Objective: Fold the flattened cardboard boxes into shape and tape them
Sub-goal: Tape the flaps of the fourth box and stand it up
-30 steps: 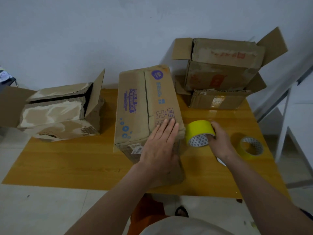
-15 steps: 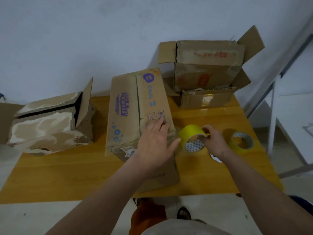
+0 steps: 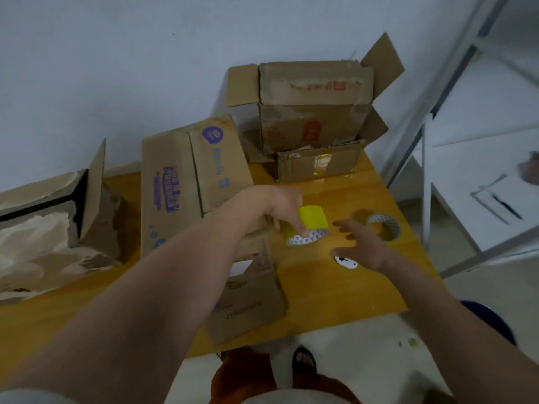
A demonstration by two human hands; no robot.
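Head view: left hand (image 3: 277, 207) apparently grips yellow tape roll (image 3: 310, 225); right hand (image 3: 361, 246) spread.

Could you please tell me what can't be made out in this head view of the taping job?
- Left hand on the yellow tape roll: motion blur hides the exact grip.
- Box with purple print: forearm covers its near top; whether it is taped is unclear.
- Torn box: cut off by the left edge.
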